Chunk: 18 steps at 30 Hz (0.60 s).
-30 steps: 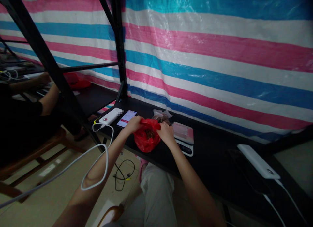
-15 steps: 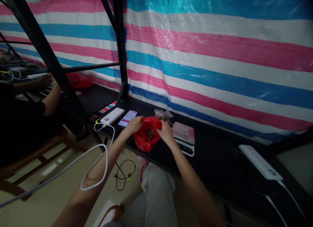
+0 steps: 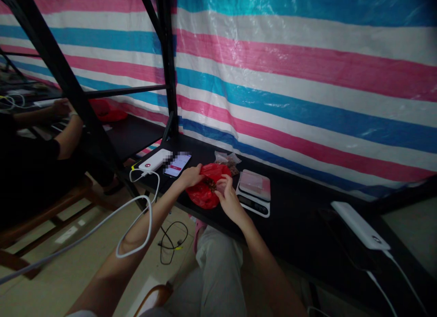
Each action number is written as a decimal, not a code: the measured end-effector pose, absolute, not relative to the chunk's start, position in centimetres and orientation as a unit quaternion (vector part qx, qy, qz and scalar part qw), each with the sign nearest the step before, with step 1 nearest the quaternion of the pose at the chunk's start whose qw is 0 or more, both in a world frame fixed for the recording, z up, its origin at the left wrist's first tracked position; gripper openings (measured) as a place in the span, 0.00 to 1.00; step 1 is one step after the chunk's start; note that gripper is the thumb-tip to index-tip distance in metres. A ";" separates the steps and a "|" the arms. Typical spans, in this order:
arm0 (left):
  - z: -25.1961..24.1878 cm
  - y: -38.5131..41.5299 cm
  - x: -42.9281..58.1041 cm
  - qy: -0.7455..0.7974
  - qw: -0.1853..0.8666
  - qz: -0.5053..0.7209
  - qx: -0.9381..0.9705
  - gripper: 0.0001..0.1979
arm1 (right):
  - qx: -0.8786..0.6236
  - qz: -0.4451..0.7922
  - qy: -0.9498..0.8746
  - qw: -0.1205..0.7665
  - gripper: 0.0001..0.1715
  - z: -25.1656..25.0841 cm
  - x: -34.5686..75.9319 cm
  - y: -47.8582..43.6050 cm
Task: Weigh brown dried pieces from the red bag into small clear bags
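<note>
With the red bag (image 3: 201,197) taken as the clock's centre, a white cable (image 3: 149,217) is seen looped at about eight o'clock, in front of the left forearm (image 3: 164,207). Should it be snagged there, the white power bank (image 3: 155,161) to which it is joined, between nine and ten o'clock, could be dragged across the table (image 3: 290,212). The phone (image 3: 178,166), at ten o'clock, is placed near the left hand (image 3: 191,176) and could be nudged by a sideways sweep.

The bag's rim is gripped by the left hand at about ten o'clock. The bag itself is set close to the table's near edge, its front slumped; if it were tugged towards six o'clock, the small brown pieces (image 3: 210,185) inside could be spilled to the floor. The right hand (image 3: 229,201) is held between three and four o'clock, fingers half curled at the mouth; whether anything is pinched there cannot be told. With so soft a rim poorly supported on that side, the mouth could be folded inward.

Between one and two o'clock, a clear bag (image 3: 230,162) could be shoved back. The scale (image 3: 262,210), at three o'clock, could be jolted by the right hand just beside it.
</note>
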<state>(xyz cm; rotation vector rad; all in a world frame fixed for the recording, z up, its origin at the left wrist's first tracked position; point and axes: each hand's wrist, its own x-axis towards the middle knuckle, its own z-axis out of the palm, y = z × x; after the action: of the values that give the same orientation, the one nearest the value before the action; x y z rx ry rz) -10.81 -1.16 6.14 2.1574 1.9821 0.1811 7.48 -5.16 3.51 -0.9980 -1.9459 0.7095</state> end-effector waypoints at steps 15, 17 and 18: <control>3.3 -1.0 -10.4 0.681 0.145 0.192 0.692 0.23 | -0.381 0.394 -0.814 0.195 0.27 5.4 10.7 -6.3; 3.4 -1.2 -10.3 0.623 0.137 0.288 0.714 0.37 | -0.364 0.409 -0.811 0.204 0.26 5.3 11.0 -6.2; 3.6 -1.2 -10.2 0.580 0.145 0.328 0.732 0.40 | -0.359 0.410 -0.813 0.204 0.24 5.2 11.1 -6.1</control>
<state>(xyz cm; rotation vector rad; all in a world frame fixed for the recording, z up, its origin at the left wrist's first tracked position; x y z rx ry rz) -10.21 -1.24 3.59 2.1078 1.6701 0.9460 11.10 -6.14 5.23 -1.0018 -2.2686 1.1423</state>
